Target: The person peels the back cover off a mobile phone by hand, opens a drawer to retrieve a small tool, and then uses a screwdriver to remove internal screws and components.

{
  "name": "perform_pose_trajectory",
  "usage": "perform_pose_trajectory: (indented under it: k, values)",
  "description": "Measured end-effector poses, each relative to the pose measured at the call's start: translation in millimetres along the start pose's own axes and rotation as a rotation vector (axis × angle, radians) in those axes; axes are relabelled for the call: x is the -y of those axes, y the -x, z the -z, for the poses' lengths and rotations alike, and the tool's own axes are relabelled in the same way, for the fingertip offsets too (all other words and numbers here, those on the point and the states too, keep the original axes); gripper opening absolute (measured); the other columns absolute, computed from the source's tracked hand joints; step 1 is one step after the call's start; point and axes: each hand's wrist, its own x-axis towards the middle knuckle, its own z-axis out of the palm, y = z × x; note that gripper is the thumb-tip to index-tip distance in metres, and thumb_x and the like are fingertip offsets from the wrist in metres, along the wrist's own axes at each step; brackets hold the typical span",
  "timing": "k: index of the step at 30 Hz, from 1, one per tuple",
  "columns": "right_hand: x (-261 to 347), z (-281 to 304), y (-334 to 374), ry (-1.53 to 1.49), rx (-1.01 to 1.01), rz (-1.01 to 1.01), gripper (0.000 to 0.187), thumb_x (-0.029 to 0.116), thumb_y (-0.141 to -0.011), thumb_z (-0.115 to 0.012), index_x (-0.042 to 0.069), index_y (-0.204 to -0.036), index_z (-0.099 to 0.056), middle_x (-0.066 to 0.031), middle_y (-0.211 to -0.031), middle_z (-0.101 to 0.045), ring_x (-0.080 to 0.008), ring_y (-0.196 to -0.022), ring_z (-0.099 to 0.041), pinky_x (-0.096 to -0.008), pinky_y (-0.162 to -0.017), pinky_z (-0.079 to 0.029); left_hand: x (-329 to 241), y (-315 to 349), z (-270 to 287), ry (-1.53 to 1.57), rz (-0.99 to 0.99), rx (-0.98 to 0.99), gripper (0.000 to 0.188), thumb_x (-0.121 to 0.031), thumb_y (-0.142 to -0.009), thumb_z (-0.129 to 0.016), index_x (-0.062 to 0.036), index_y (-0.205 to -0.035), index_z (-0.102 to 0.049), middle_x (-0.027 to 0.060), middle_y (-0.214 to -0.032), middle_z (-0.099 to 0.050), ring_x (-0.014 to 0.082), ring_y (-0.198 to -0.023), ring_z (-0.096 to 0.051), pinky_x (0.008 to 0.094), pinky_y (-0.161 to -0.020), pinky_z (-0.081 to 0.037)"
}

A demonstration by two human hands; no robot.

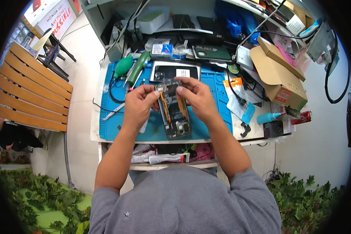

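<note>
An opened phone with its inside showing, dark with orange flex cables along it, is held over the blue repair mat. My left hand pinches its far left corner, thumb on top. At the far right corner my right hand grips it between thumb and fingers. The phone's near end, with a round camera opening, tilts toward me. Just beyond the phone lies a flat tablet-like device with a white label on it. A white pen-shaped tool rests left of my left hand.
A green air blower bulb and a green screwdriver-like tool lie at the mat's far left. Cardboard boxes, a light-blue bottle and a red can crowd the right. An open drawer holding tubes juts out below the table edge.
</note>
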Motion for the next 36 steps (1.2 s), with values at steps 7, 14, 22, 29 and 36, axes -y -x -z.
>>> perform_pose_trajectory:
  k: [7,14,22,29,36]
  values:
    - [20,-4,6,0.288,-0.109,0.148,0.028,0.005,-0.098,-0.076,-0.004,-0.125,-0.073,-0.0088,-0.103,-0.078,-0.0114,-0.095,-0.074,-0.0270,-0.082,-0.060,-5,4,7,0.009,-0.062,0.008,0.018,-0.010,-0.104,-0.071,0.0063,-0.112,-0.070,0.0071,-0.087,-0.075,0.0103,-0.068,-0.068,0.0250,-0.062,-0.055]
    - [35,-22,6,0.581,-0.177,0.417,0.016,0.002,-0.092,-0.081,-0.001,-0.107,-0.079,-0.0098,-0.101,-0.077,-0.0199,-0.087,-0.078,-0.0321,-0.073,-0.064,-6,9,5,-0.012,-0.117,-0.008,0.018,-0.010,-0.104,-0.071,0.0057,-0.113,-0.069,0.0063,-0.089,-0.076,0.0088,-0.071,-0.069,0.0238,-0.064,-0.057]
    - [33,-17,1,0.841,-0.111,0.590,0.014,-0.004,-0.092,-0.078,-0.003,-0.106,-0.077,-0.0116,-0.098,-0.072,-0.0225,-0.082,-0.075,-0.0306,-0.069,-0.063,-7,14,1,0.003,-0.166,-0.006,0.019,-0.010,-0.105,-0.071,0.0049,-0.115,-0.068,0.0057,-0.093,-0.076,0.0070,-0.075,-0.069,0.0236,-0.066,-0.057]
    - [23,-10,-6,1.126,0.009,0.783,0.017,0.002,-0.094,-0.072,-0.004,-0.109,-0.066,-0.0160,-0.102,-0.064,-0.0348,-0.072,-0.071,-0.0418,-0.063,-0.061,-2,12,0,-0.009,-0.139,-0.016,0.019,-0.010,-0.105,-0.071,0.0057,-0.115,-0.068,0.0047,-0.092,-0.075,0.0061,-0.073,-0.067,0.0231,-0.065,-0.057]
    - [19,0,-14,1.151,0.074,0.696,0.018,0.004,-0.096,-0.072,-0.004,-0.110,-0.064,-0.0154,-0.099,-0.061,-0.0336,-0.071,-0.070,-0.0393,-0.061,-0.061,-3,13,-4,-0.019,-0.086,-0.024,0.017,-0.008,-0.104,-0.071,0.0066,-0.112,-0.069,0.0049,-0.087,-0.075,0.0067,-0.068,-0.066,0.0227,-0.062,-0.056]
